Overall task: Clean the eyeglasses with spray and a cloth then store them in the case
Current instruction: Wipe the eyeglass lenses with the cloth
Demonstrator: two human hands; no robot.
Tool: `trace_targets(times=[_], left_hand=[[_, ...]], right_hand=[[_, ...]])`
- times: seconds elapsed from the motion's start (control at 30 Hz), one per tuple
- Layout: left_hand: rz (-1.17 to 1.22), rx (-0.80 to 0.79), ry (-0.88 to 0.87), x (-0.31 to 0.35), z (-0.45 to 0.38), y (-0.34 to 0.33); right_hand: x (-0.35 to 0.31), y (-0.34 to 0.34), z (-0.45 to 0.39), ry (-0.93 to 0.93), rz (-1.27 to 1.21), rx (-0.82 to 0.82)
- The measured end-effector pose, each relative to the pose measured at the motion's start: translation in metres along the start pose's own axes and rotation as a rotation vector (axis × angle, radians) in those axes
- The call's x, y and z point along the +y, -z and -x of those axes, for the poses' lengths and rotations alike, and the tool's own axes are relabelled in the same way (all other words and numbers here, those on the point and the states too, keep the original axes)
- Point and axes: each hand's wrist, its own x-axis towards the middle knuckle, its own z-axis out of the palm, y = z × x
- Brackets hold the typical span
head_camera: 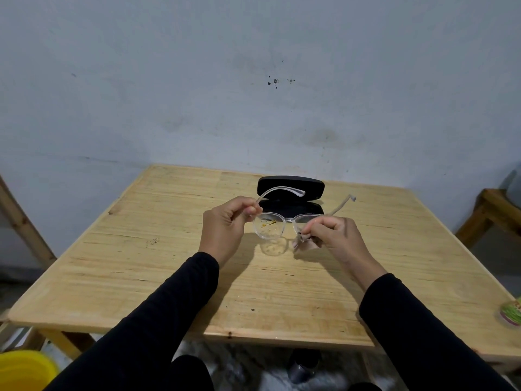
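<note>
I use the open black glasses case (290,197) as landmark, sitting at the far middle of the wooden table (141,277). The clear-framed eyeglasses (277,221) hang in the air just in front of the case, above the tabletop, both temples unfolded and pointing away toward the wall.

My left hand (225,230) pinches the frame at its left hinge corner, fingers curled round it. My right hand (332,235) is curled too, pinching a small pale cloth (306,241) against the right lens (the cloth is mostly hidden under the fingers, so I can't tell how much of the lens it covers). The left lens (269,225) shows yellow-orange specks, so I judge the cleaning is not finished.

Risks from here:
- Grit on that lens looks solid; dry rubbing it with the cloth could scratch the lens.
- Spray bottle is not in view on the table, so I can't tell if the lenses are wet.
- Left grip is only at one corner; hard wiping pressure from the right could twist the frame or strain the hinge.
- A slip drops the glasses onto the table in front of the case.
- Temples are open, so they must fold before going in the case, otherwise the lid won't close.
</note>
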Motion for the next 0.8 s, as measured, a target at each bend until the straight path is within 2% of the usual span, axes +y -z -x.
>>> trace_targets(times=[0.13, 0.27, 0.37, 0.5, 0.63, 0.8], left_hand=[[-0.021, 0.002, -0.026, -0.002, 0.000, 0.000], [-0.015, -0.017, -0.051, 0.000, 0.002, -0.003], [-0.003, -0.031, -0.074, 0.003, 0.005, -0.010], [0.001, -0.056, -0.162, 0.009, 0.006, -0.018], [0.009, -0.076, -0.243, 0.015, 0.006, -0.024], [-0.020, -0.065, -0.243, 0.015, 0.001, -0.019]], right_hand=[[-0.001, 0.000, 0.003, -0.039, -0.097, 0.154], [0.002, -0.012, 0.006, -0.097, -0.196, 0.445], [-0.001, -0.028, 0.006, -0.106, -0.385, 0.649], [-0.010, -0.038, 0.000, -0.119, -0.608, 0.761], [-0.006, -0.037, -0.006, -0.091, -0.563, 0.676], [0.002, -0.013, -0.008, -0.068, -0.396, 0.367]])
